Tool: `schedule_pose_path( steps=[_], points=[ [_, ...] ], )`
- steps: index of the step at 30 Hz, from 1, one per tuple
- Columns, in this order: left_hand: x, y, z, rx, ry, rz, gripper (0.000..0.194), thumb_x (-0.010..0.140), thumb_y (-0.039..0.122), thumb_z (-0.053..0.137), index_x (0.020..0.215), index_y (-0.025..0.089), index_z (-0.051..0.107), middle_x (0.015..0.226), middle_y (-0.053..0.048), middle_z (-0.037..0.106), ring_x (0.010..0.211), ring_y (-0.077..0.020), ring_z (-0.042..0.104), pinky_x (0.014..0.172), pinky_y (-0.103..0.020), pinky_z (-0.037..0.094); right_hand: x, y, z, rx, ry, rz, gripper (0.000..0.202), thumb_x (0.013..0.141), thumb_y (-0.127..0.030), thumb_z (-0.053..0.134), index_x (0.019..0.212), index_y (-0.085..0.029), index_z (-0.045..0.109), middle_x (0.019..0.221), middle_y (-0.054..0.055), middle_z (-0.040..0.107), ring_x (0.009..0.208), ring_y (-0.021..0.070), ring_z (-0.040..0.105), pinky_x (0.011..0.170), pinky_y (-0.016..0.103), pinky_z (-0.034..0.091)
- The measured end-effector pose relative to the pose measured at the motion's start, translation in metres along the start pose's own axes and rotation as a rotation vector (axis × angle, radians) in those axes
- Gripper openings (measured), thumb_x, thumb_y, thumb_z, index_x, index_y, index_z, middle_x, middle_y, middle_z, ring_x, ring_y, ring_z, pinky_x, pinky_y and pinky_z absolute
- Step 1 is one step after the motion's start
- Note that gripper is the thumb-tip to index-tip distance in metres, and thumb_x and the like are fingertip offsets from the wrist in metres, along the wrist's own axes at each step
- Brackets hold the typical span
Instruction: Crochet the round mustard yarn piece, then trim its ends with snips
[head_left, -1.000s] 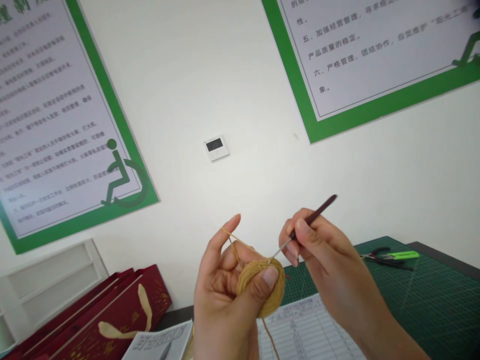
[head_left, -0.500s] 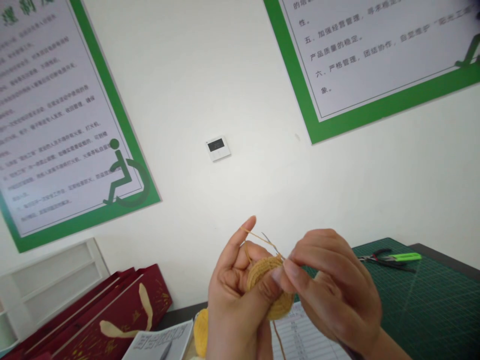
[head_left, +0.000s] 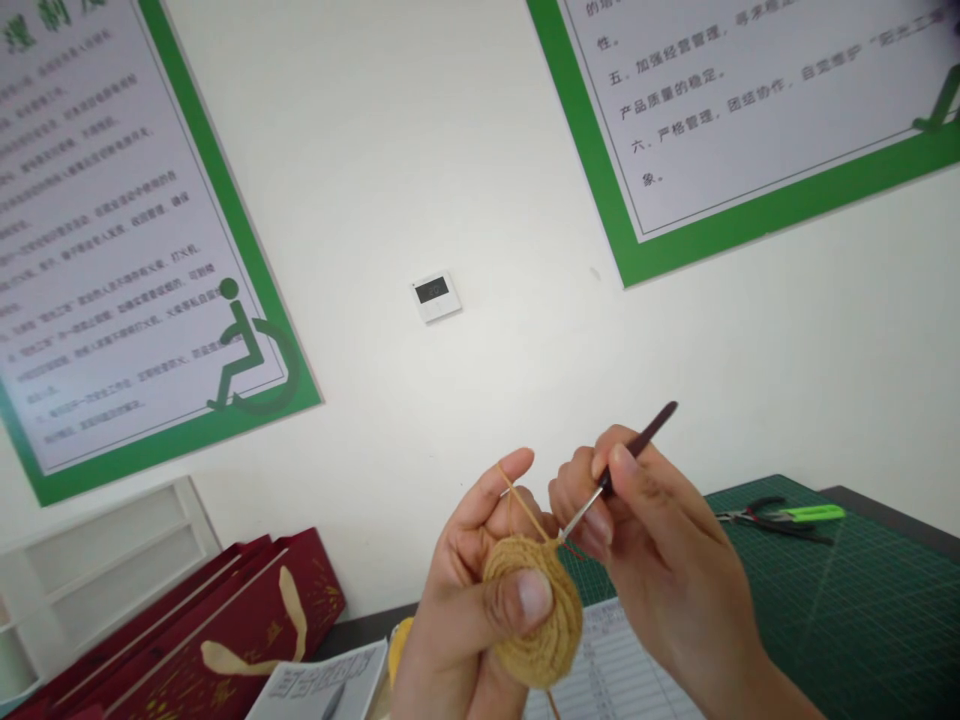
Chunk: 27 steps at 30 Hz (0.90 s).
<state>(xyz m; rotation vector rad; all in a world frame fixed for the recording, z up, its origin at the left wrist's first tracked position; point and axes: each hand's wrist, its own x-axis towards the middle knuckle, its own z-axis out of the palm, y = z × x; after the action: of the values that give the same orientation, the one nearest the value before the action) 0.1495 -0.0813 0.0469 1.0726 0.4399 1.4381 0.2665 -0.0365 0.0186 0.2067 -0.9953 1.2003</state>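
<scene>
Mustard in colour, the piece (head_left: 561, 630) has a rounded, slightly oval outline and looks worked in yarn, with ridged rows that curve along its edge and give it a thick, corded surface. Its lower part is full and bulging; whether it is hollow behind, I cannot tell. It is held up in front of the wall, above a printed sheet (head_left: 637, 670). The left hand (head_left: 469, 590) is clamped on it, the thumb pressed flat over its face and the other fingers partly hidden behind. The index finger stands up apart, with a taut strand (head_left: 527, 508) running from it down to the top edge. There the metal tip of the hook (head_left: 651, 430) meets the piece. The right hand (head_left: 667, 545) pinches the hook's dark handle, thumb and fingers together around it. A reddish thread shows just beside the tip, and a brownish tail (head_left: 553, 706) hangs from the bottom.
</scene>
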Motion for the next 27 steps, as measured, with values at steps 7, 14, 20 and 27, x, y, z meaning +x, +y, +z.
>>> schedule_pose_path(
  steps=[7,14,20,27],
  points=[
    [0.003,-0.013,0.007,0.267,0.144,0.268,0.051,0.065,0.009,0.088,0.112,0.026,0.076,0.075,0.001,0.067,0.069,-0.0107,0.065,0.065,-0.018,0.053,0.004,0.002,0.002,-0.045,-0.016,0.114,0.026,0.097,-0.041,0.06,0.081,-0.021,0.057,0.079,-0.002,0.057,0.071,0.0104,0.05,0.067,0.023,0.043],
    [0.003,-0.015,0.009,0.346,0.221,0.378,0.051,0.066,0.013,0.089,0.114,0.027,0.076,0.079,0.002,0.065,0.067,-0.0086,0.061,0.062,-0.016,0.051,0.001,0.006,-0.001,-0.235,-0.016,-0.157,0.011,0.099,-0.033,0.059,0.092,-0.025,0.064,0.086,-0.002,0.067,0.084,0.0101,0.063,0.077,0.022,0.052],
    [0.0,-0.011,0.009,0.367,0.226,0.372,0.04,0.07,0.014,0.086,0.107,0.025,0.079,0.077,0.0,0.068,0.067,-0.0098,0.062,0.062,-0.016,0.052,0.002,0.007,-0.002,-0.279,0.014,-0.19,0.011,0.1,-0.031,0.058,0.092,-0.025,0.063,0.084,-0.003,0.069,0.081,0.0093,0.065,0.076,0.021,0.054],
    [0.0,-0.012,0.01,0.345,0.227,0.385,0.037,0.068,0.015,0.087,0.103,0.023,0.081,0.077,-0.001,0.069,0.066,-0.0104,0.064,0.06,-0.016,0.053,0.002,0.003,-0.004,-0.333,-0.013,-0.242,0.011,0.099,-0.03,0.058,0.091,-0.024,0.063,0.083,-0.002,0.069,0.077,0.0098,0.067,0.072,0.022,0.055]
  ],
)
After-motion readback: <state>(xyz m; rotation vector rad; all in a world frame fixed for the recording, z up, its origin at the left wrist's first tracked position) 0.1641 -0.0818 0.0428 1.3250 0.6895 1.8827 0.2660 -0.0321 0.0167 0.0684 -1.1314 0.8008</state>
